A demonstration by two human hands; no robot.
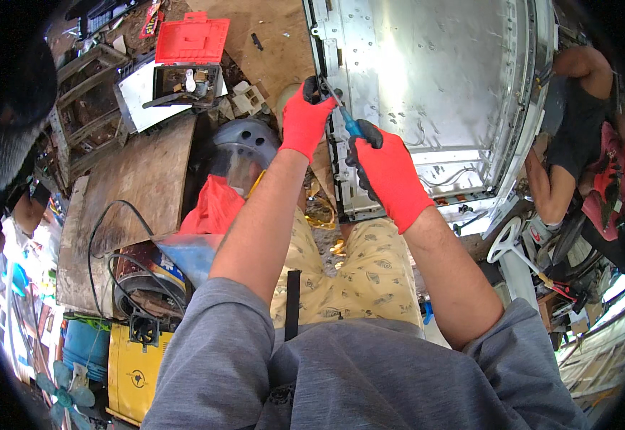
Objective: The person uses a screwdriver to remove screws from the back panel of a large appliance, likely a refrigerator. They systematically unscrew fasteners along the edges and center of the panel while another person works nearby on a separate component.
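My right hand (387, 168), in a red glove with black fingers, is closed around the blue handle of a screwdriver (350, 125). The metal shaft slants up and left to the near-left edge of a large silver metal panel (448, 79). At that edge, beside the shaft's tip, is my left hand (308, 118), gloved the same way. Its fingers are bent and closed near the dark edge strip; what they grip is hidden. The panel has a raised metal frame around it and stands in front of my legs.
To the right, a co-worker in a black top (578, 136) reaches toward the panel's far side. Another person shows at the left rim. Left of me are a wooden board (136, 186), a grey visor helmet (244, 143), an open red-lidded toolbox (192, 39) and a yellow machine (134, 373).
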